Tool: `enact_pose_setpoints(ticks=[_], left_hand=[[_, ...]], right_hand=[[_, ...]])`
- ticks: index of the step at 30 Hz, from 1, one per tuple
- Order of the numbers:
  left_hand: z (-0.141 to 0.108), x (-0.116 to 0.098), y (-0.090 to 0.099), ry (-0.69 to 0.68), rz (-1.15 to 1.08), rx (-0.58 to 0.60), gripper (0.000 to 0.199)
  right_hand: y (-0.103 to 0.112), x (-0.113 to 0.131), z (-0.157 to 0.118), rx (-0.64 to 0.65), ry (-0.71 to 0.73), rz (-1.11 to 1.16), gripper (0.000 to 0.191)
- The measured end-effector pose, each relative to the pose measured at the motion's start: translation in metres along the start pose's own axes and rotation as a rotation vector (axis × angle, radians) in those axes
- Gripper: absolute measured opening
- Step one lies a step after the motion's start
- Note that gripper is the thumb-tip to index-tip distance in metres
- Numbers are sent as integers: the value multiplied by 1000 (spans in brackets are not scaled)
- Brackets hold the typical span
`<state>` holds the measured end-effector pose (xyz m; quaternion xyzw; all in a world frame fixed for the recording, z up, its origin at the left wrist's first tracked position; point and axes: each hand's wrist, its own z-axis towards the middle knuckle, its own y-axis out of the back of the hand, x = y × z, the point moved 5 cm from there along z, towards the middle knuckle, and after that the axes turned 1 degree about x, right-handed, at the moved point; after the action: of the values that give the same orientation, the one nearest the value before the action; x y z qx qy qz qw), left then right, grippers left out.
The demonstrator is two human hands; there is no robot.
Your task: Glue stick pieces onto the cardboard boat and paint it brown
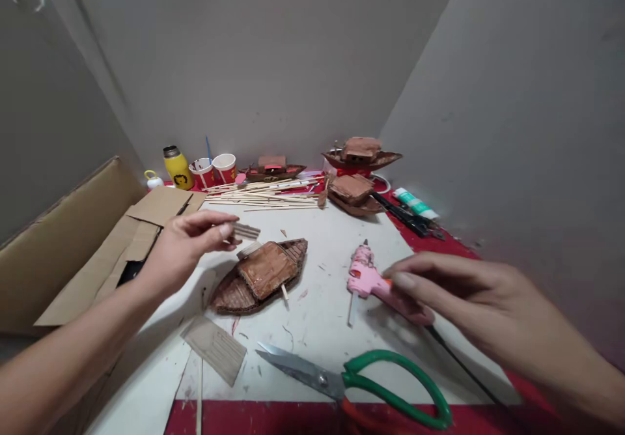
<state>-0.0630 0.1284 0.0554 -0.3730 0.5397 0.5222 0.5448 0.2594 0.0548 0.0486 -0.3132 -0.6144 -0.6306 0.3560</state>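
Note:
Between the thumb and fingers of my left hand (198, 243) is a small strip of ridged cardboard (246, 230), held above the white board. Just right of and below it lies a brown model boat (266, 272) with a reddish-brown roof and a short stick poking out at its side. My right hand (439, 285) is at the handle of a pink glue gun (362, 272), fingers curved over it; whether they grip it is unclear. The gun's nozzle points away from me, and a glue stick shows beneath. A flat ridged cardboard piece (215, 349) rests in front of the boat.
Green-handled scissors (322, 378) lie near the front edge, blades pointing left. Behind are thin wooden sticks (263, 195), more model boats (351, 191), paper cups (224, 168) and a yellow bottle (176, 169). Cardboard (114, 252) stands at left; a white-green tube (415, 204) lies at right.

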Motion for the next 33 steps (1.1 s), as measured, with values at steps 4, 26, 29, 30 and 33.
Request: enact_pose_setpoints(ticks=[4, 26, 29, 30, 33], left_hand=[[-52, -47, -41, -623, 436, 60, 17], [-79, 30, -87, 389, -351, 173, 30], [-81, 30, -84, 381, -300, 121, 29], [-82, 29, -83, 372, -266, 101, 28], [-84, 25, -84, 349, -183, 69, 24]], right_hand=[[-55, 18, -3, 419, -166, 541, 52], [-104, 10, -10, 640, -353, 703, 46], [-105, 8, -12, 647, -387, 722, 48], [-106, 8, -13, 644, -388, 724, 47], [-106, 9, -14, 622, -386, 728, 41]])
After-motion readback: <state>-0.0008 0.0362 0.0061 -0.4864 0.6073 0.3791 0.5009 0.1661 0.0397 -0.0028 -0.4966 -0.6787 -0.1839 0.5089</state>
